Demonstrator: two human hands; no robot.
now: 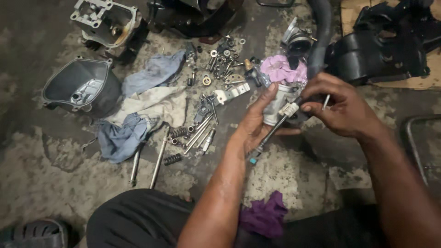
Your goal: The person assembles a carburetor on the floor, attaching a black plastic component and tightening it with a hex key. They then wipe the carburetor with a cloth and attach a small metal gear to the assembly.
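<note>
The left hand (257,121) is clamped on a metal part (279,108); the right hand (342,108), at 3 o'clock, pinches a pin (325,101). Fitting step, I think; next needs careful alignment.

Bare floor (294,174) below hands open; bolts (220,59), rags (138,110) (leftward) crowd.

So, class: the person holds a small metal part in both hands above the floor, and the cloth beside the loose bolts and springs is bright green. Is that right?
Not quite. The head view shows the cloth beside the bolts and springs is blue and off-white, not green. The rest stands: left hand and right hand hold the metal part above the floor.
</note>
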